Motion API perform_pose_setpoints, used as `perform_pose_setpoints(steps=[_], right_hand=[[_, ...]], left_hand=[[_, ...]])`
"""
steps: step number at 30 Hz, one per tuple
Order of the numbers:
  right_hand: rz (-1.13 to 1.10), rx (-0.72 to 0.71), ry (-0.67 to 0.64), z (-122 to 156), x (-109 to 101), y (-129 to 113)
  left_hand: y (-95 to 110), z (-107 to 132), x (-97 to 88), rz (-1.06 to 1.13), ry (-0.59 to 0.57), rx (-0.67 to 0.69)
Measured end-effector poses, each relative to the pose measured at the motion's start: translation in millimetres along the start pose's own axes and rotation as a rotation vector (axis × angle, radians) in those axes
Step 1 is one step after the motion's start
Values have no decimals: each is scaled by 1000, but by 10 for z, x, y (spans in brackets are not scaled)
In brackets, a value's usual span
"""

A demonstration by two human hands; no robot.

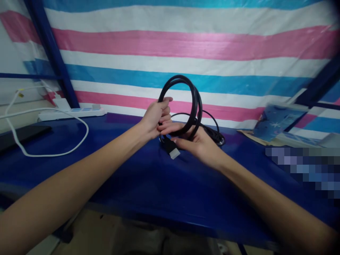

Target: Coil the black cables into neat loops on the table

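Note:
A black HDMI-type cable [195, 102] is looped into a coil held upright above the blue table. My left hand [158, 117] is closed round the coil's left side, its fingers curled. My right hand [195, 141] grips the bottom of the loops, with the thumb by the cable's plug [172, 148]. That plug has a black housing and a pale end, and it points down toward me. Behind my right hand, more black cable [215, 136] lies loosely on the table. My palms hide part of the coil.
On the left, a white power strip [79, 112] carries a white charger [61, 103] with a looping white cord [53, 155]. A flat black object [23, 136] lies near it. A blue packet [278, 120] leans at the right. Striped sheeting [186, 42] hangs behind the blue table [138, 184].

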State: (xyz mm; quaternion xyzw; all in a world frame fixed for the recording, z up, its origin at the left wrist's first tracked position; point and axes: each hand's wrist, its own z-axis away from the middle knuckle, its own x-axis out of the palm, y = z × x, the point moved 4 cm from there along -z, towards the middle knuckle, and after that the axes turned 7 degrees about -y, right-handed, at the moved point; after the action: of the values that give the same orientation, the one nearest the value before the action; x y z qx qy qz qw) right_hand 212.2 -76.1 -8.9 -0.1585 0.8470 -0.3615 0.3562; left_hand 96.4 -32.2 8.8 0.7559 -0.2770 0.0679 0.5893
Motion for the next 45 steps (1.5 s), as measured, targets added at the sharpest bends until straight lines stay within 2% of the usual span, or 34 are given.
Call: perform_pose_setpoints(steps=[3, 6, 8, 11, 15, 17, 18, 21, 23, 26, 28, 30, 33, 36, 38, 40, 42, 43, 45], right_hand=[[242, -97, -17, -9, 95, -36], [462, -122, 115, 6, 139, -66], [485, -103, 212, 13, 138, -97], [267, -47, 285, 10, 66, -140], [-203, -5, 347, 22, -127, -168], [-353, 102, 358, 47, -201, -121], [-364, 182, 323, 62, -216, -85], [-256, 394, 133, 116, -217, 23], [-169, 454, 56, 144, -233, 64], [-28, 417, 92, 143, -305, 60], [197, 306, 168, 123, -365, 9], [433, 225, 237, 117, -399, -33], [653, 252, 315, 134, -419, -44], [673, 257, 357, 143, -416, -83], [475, 302, 314, 140, -402, -75], [166, 349, 284, 145, -392, -48], [-78, 353, 299, 158, -411, -23], [-137, 343, 325, 167, -438, -14], [-148, 331, 381, 191, -519, 5]], left_hand=[[-75, 6, -13, -9, 68, -47], [-159, -1, -23, -36, 116, -41], [-193, -2, -8, -62, 121, -32], [-154, 12, 33, -124, 84, -15], [56, 51, 38, -241, 12, 66], [159, 77, 53, -429, -90, 138], [188, 94, 75, -567, -168, 170], [174, 160, 159, -1015, -405, 252], [150, 201, 191, -1159, -485, 301], [129, 246, 223, -1092, -595, 243], [102, 279, 262, -980, -689, 135], [67, 313, 317, -938, -726, 75], [6, 332, 394, -964, -615, 117], [-30, 335, 442, -895, -481, 259], [-38, 315, 420, -766, -408, 284], [-16, 283, 357, -620, -324, 273], [52, 261, 293, -487, -250, 303], [87, 253, 275, -442, -243, 306], [129, 244, 284, -404, -316, 243]])
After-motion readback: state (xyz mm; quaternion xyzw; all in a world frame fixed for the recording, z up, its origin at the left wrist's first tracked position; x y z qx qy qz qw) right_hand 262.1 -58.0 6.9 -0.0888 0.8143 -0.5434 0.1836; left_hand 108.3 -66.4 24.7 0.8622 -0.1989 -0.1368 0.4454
